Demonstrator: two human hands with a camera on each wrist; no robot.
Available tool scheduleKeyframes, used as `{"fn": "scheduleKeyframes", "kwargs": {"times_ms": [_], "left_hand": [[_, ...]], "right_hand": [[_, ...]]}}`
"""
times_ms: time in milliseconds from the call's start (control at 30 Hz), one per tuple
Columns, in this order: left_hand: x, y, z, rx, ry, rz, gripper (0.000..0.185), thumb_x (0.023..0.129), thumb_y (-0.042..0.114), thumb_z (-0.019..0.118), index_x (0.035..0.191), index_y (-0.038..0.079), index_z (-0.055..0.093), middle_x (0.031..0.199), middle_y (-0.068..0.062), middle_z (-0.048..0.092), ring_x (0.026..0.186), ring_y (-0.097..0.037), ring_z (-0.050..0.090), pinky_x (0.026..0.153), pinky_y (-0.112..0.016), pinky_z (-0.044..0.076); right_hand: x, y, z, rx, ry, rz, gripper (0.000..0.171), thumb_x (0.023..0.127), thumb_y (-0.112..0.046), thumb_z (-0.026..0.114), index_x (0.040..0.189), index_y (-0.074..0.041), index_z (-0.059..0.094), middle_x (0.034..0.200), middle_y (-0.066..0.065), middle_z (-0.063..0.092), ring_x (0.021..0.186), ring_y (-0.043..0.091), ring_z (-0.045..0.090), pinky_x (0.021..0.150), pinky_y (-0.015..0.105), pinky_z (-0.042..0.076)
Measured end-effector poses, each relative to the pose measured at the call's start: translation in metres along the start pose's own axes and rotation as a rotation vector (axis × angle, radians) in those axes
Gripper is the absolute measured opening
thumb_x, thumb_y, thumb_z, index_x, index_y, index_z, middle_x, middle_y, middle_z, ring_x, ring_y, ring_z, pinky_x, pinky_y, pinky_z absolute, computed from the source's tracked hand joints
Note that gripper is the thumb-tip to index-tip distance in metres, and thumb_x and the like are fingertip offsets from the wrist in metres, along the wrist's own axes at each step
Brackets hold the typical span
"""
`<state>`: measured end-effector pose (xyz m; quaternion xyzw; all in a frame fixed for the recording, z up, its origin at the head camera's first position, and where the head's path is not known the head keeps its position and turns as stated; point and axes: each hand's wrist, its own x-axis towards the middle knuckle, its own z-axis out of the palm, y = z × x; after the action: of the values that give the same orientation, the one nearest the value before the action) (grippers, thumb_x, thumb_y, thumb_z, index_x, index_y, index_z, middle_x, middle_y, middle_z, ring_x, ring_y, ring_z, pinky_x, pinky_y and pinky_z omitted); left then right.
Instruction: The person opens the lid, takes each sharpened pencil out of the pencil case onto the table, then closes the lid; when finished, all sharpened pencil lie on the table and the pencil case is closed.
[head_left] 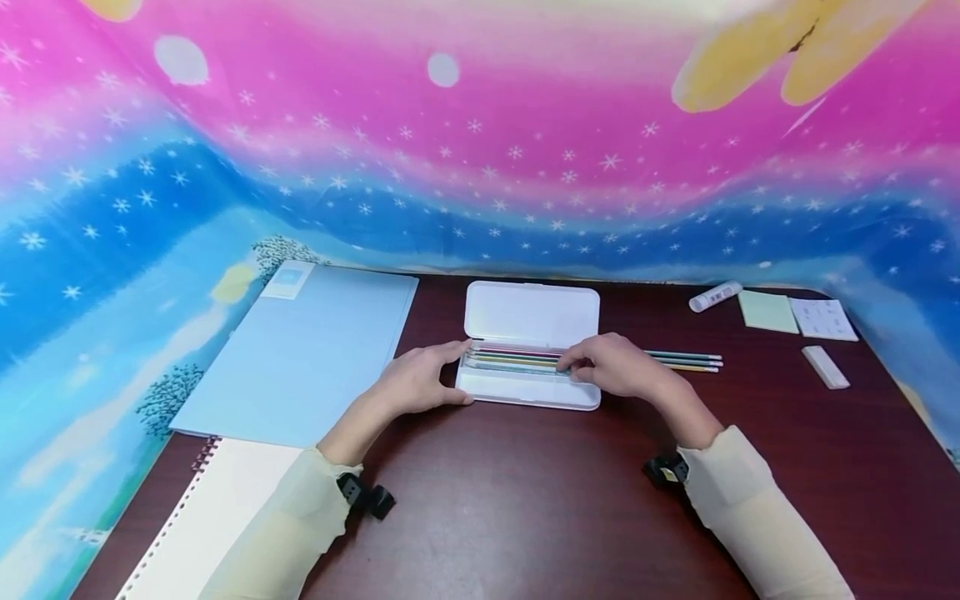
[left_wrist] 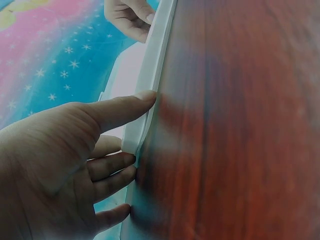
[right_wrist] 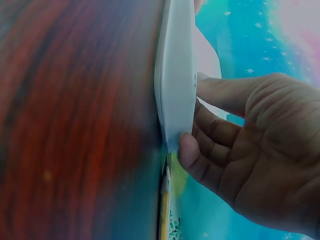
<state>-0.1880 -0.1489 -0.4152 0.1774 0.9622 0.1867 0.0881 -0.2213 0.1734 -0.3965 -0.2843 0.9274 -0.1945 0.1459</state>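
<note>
At case (head_left: 525,392) edges (lid open): hands

Desk setting, likely a home or study corner for schoolwork. Dark wood-grain table (head_left: 525,500) carries stationery: open white pencil case (head_left: 531,317) with coloured pencils (head_left: 517,360), light blue folder (head_left: 307,354), spiral notebook (head_left: 202,517), glue stick (head_left: 715,296), sticky notes (head_left: 767,312), eraser (head_left: 825,367). Behind and around the table hangs a printed backdrop cloth (head_left: 480,150), pink and blue with snowflakes, screening off the room.
</note>
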Motion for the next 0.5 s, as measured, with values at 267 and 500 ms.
{"fn": "scheduleKeyframes", "kwargs": {"times_ms": [267,500], "left_hand": [[0.0002,-0.0014,0.0002,0.002,0.002,0.001,0.091,0.081,0.049,0.082,0.157,0.02,0.04,0.158,-0.002,0.048,0.14,-0.027,0.052,0.11,-0.05,0.045],[0.001,-0.0008,0.0009,-0.002,-0.002,0.003,0.091,0.081,0.049,0.082,0.157,0.021,0.04,0.158,-0.003,0.048,0.141,-0.027,0.051,0.11,-0.05,0.045]], "right_hand": [[0.0015,-0.0005,-0.0007,-0.012,0.023,0.002,0.022,0.096,-0.011,0.068,0.112,-0.021,0.079,0.119,0.006,0.074,0.101,0.02,0.063,0.093,0.044,0.053],[-0.0046,0.008,-0.0068,0.012,0.073,-0.049,0.023,0.096,-0.013,0.07,0.114,-0.022,0.079,0.116,0.002,0.075,0.103,0.019,0.067,0.091,0.045,0.054]]}}
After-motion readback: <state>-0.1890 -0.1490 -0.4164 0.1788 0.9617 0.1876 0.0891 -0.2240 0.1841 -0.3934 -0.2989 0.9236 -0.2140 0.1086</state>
